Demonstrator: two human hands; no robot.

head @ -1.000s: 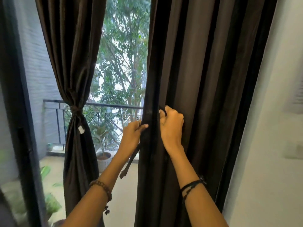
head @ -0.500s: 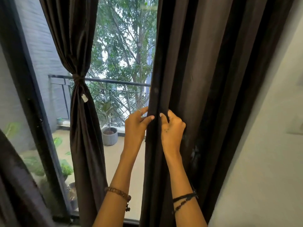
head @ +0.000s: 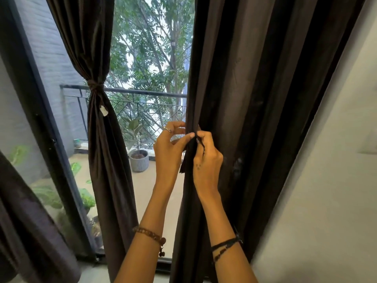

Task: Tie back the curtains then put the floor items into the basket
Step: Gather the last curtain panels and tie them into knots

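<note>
The dark brown right curtain (head: pixel 255 99) hangs loose in front of me. My left hand (head: pixel 169 148) and my right hand (head: pixel 206 160) meet at its left edge, each pinching an end of a thin dark tie strip (head: pixel 201 142) that goes around the gathered fabric. A short tail of the strip (head: pixel 182 167) hangs between my hands. The left curtain (head: pixel 102 150) is gathered at mid height by a knotted tie (head: pixel 94 86) with a small white tag under it. No basket or floor items are in view.
Between the curtains, glass shows a balcony with a black railing (head: pixel 142 91) and a grey plant pot (head: pixel 139 160). A black door frame (head: pixel 40 119) stands at the left. A pale wall (head: pixel 326 180) rises on the right. Another dark cloth (head: pixel 30 231) hangs at lower left.
My view has tilted down and come closer. Both hands dropped a little along the right curtain's edge and now pinch the tie's ends together; my right hand opened from a fist into a pinch.
</note>
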